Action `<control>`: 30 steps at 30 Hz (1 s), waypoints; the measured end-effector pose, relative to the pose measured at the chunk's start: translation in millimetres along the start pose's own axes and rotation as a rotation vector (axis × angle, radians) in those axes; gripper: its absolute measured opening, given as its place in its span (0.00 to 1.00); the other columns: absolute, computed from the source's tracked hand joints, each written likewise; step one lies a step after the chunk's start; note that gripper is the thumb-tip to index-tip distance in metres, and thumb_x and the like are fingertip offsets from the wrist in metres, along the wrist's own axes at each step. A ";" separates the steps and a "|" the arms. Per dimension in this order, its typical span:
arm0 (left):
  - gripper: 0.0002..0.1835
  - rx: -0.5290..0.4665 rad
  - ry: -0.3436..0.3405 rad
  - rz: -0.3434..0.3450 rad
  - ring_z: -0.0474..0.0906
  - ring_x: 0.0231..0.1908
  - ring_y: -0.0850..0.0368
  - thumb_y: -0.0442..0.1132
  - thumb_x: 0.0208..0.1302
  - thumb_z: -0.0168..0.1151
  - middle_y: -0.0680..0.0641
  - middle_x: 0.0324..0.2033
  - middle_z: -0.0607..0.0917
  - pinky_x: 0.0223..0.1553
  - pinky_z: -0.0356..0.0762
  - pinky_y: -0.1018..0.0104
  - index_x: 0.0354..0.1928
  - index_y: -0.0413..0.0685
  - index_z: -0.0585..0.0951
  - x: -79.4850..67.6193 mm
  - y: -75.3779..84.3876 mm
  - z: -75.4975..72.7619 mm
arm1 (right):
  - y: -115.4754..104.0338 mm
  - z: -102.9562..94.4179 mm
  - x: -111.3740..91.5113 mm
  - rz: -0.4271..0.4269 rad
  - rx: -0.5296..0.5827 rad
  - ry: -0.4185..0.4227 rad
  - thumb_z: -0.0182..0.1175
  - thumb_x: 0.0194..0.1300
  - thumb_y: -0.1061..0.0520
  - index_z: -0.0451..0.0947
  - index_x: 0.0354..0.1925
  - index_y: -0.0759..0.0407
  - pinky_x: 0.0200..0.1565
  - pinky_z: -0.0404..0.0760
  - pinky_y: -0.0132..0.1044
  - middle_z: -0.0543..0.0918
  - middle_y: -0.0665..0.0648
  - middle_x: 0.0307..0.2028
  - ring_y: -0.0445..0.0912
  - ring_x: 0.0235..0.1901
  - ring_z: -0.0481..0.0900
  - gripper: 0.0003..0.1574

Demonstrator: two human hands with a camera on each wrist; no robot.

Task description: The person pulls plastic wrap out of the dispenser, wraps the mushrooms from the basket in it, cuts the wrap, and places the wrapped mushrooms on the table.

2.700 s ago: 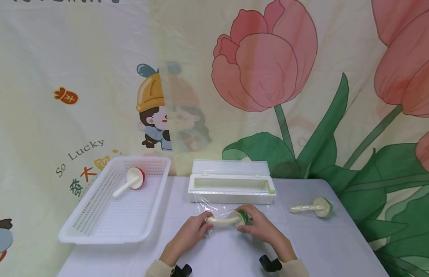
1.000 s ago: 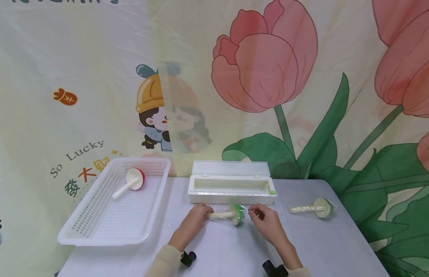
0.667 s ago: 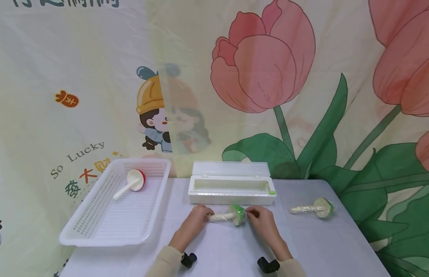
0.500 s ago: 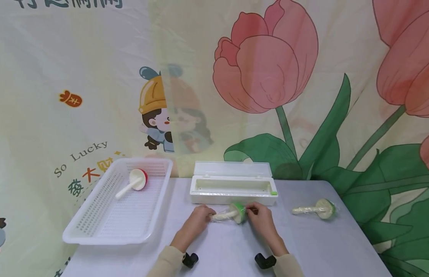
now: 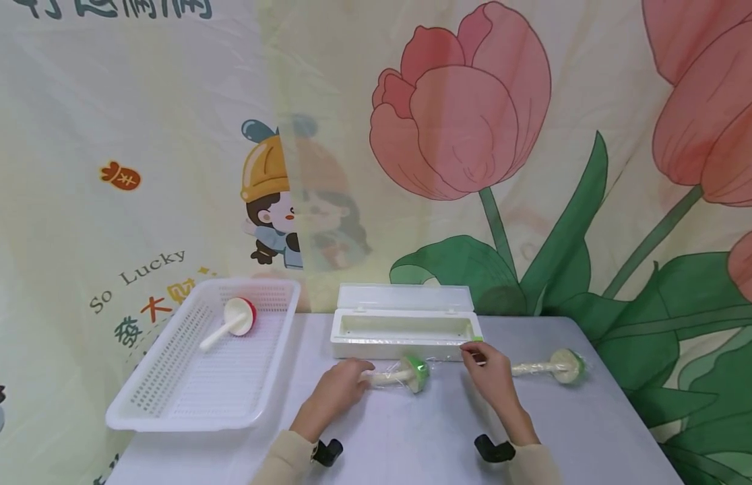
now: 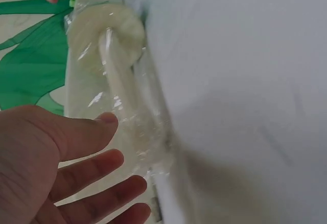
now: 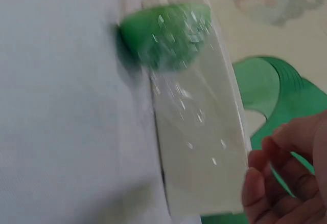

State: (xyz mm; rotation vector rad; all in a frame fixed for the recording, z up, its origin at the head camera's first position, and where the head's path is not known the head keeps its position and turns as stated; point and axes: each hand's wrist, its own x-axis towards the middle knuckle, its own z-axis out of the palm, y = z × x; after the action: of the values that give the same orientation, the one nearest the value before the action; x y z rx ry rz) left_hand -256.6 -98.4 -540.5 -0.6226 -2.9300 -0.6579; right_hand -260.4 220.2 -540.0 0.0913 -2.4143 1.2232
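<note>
A mushroom-shaped piece (image 5: 406,374) with a green cap and pale stem lies wrapped in clear plastic film in front of the white box (image 5: 406,349). My left hand (image 5: 336,391) is by its stem end, and the left wrist view shows the thumb and fingers spread apart there. My right hand (image 5: 491,377), to the right of the cap near the box's corner, has thumb and fingertips drawn together. They pinch the film (image 7: 189,116), which glints between the cap and this hand. In the right wrist view the green cap (image 7: 166,35) shows through the film.
A white perforated basket (image 5: 182,427) on the left holds a red-backed mushroom-shaped piece (image 5: 238,317). Another film-wrapped green one (image 5: 564,367) lies right, just beyond my right hand. The box's lid (image 5: 405,296) stands raised, and a printed cloth (image 5: 461,128) hangs behind.
My right hand has gone from the cap out to the right, drawing film along. Earlier both hands held the piece; now it rests on the table and my left fingers have loosened.
</note>
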 end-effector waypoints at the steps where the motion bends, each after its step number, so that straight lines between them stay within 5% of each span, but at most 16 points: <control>1: 0.15 0.008 0.000 -0.005 0.85 0.52 0.46 0.36 0.63 0.70 0.46 0.49 0.89 0.48 0.84 0.48 0.52 0.49 0.87 1.1 1.0 -3.4 | 3.3 -4.9 2.6 -0.015 -0.015 0.030 0.66 0.66 0.66 0.87 0.42 0.61 0.34 0.81 0.30 0.89 0.59 0.37 0.47 0.34 0.84 0.07; 7: 0.13 0.008 -0.011 0.048 0.85 0.51 0.48 0.37 0.66 0.70 0.46 0.48 0.89 0.49 0.84 0.50 0.52 0.47 0.87 19.0 8.9 -23.4 | 25.2 -20.8 14.8 -0.117 -0.045 0.170 0.69 0.62 0.68 0.88 0.40 0.61 0.33 0.77 0.24 0.88 0.58 0.37 0.49 0.37 0.83 0.08; 12: 0.12 -0.040 -0.071 0.120 0.86 0.47 0.49 0.36 0.69 0.67 0.46 0.45 0.90 0.47 0.84 0.55 0.52 0.45 0.87 42.1 22.1 -41.7 | 37.9 -19.7 20.4 -0.175 -0.012 0.116 0.72 0.60 0.68 0.86 0.45 0.64 0.40 0.87 0.41 0.87 0.62 0.45 0.53 0.47 0.83 0.14; 16: 0.10 -0.067 -0.066 0.184 0.86 0.44 0.52 0.35 0.70 0.65 0.48 0.41 0.90 0.45 0.83 0.60 0.50 0.45 0.88 63.9 33.2 -52.3 | 44.2 -15.6 24.5 -0.081 0.004 -0.015 0.74 0.61 0.62 0.81 0.57 0.65 0.53 0.84 0.55 0.81 0.66 0.59 0.59 0.60 0.78 0.26; 21: 0.10 -0.110 -0.092 0.235 0.84 0.38 0.60 0.36 0.72 0.63 0.50 0.40 0.90 0.42 0.81 0.67 0.51 0.47 0.87 88.4 46.4 -49.9 | 48.3 -9.9 30.7 0.084 0.022 -0.160 0.73 0.64 0.53 0.70 0.70 0.63 0.67 0.74 0.57 0.68 0.67 0.73 0.62 0.73 0.65 0.41; 30: 0.11 -0.208 -0.134 0.259 0.83 0.39 0.64 0.38 0.73 0.63 0.52 0.40 0.90 0.43 0.81 0.72 0.53 0.49 0.87 117.7 69.2 -25.9 | 56.2 -4.2 33.9 0.135 0.057 -0.194 0.74 0.63 0.48 0.72 0.68 0.62 0.70 0.70 0.56 0.62 0.65 0.77 0.63 0.76 0.60 0.41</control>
State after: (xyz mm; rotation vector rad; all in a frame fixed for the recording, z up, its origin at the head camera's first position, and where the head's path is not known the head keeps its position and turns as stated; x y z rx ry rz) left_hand -336.7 -8.6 -471.1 -1.0843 -2.8440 -0.9279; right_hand -303.5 262.2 -566.5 0.0678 -2.5878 1.4016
